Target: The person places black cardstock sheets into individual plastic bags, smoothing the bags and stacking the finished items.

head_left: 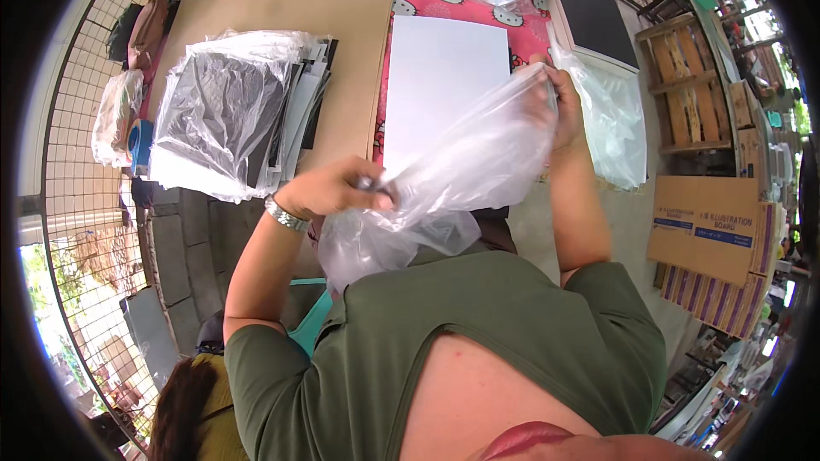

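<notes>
I see my left hand (329,190) curled shut around the near end of a clear bag (461,171), with a small dark thing pinched at the fingertips; what it is I cannot tell. My right hand (559,107) is closed on the bag's far end, fingers wrapped over the plastic. The bag stretches between the two hands, lifted above the table, and its slack bunches just above my green shirt (478,333). Under it lies a white sheet (436,77) on a pink patterned cloth (444,0). To the left, a stack of bagged dark sheets (231,111) rests on brown card (342,17). More clear bags (611,119) lie just right of my right hand.
</notes>
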A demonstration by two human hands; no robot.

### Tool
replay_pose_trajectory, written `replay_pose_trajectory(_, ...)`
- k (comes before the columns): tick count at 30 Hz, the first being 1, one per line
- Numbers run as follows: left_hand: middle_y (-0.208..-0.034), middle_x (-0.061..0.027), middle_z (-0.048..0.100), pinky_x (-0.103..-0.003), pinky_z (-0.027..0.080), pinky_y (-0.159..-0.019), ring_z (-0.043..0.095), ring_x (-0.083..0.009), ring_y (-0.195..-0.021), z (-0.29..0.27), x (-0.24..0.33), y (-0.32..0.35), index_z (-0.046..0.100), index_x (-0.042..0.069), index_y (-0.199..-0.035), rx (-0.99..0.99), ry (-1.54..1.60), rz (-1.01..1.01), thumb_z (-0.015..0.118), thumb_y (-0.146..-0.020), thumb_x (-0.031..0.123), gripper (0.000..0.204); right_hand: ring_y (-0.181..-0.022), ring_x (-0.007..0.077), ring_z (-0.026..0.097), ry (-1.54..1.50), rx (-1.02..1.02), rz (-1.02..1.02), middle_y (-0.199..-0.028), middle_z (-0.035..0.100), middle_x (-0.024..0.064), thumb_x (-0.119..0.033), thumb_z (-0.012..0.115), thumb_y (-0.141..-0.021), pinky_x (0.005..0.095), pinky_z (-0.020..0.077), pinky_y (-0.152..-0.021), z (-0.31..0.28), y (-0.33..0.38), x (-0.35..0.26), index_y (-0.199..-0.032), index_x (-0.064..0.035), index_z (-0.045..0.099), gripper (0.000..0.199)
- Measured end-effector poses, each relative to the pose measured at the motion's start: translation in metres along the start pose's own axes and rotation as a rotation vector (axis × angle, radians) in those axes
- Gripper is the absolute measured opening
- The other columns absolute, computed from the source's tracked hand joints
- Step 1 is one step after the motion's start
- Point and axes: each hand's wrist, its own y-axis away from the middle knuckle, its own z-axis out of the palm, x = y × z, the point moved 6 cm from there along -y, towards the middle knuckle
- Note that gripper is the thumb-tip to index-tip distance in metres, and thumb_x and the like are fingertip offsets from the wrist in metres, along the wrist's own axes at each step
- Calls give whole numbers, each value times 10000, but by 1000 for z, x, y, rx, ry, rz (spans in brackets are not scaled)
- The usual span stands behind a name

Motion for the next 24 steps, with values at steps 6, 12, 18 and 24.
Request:
replay_pose_trajectory(6, -869, -95, 622, -272, 505, -671, 606, -158, -719, -49, 9, 21, 563, 64, -932, 569, 945, 355, 581, -792, 326, 297, -619, 101, 551, 1058, -564, 397, -688, 581, 7, -226, 516, -890, 241, 451, -606, -4, 23, 36, -905, -53, 587, 188)
replay_pose_trajectory(12, -846, -2, 570, -230, 394, -585, 503, -80, -701, 4, -12, -20, 573, 27, -1064, -65, 65, -25, 633, -816, 172, 293, -730, 175, 608, 37, 86, -176, -767, 617, 70, -124, 371, -899, 284, 484, -707, -34, -15, -21, -963, -13, 577, 243)
replay_pose_trajectory(18, -997, -128, 604, -332, 479, -814, 597, -216, -907, -90, -10, -5, 525, -21, -1063, 602, 953, 456, 530, -859, 237, 328, -695, 136, 583, 777, -367, 282, -754, 616, 46, -150, 583, -823, 256, 468, -646, -50, -4, 19, -910, -14, 596, 161)
replay_pose_trajectory(24, -949, -54, 604, -268, 504, -679, 597, -146, -800, -83, -53, -75, 549, 35, -1028, 542, 904, 27, 533, -850, 254, 283, -782, 153, 575, 10, 110, -196, -875, 594, 42, -96, 562, -792, 290, 472, -738, -94, -50, -30, -1031, -39, 558, 246)
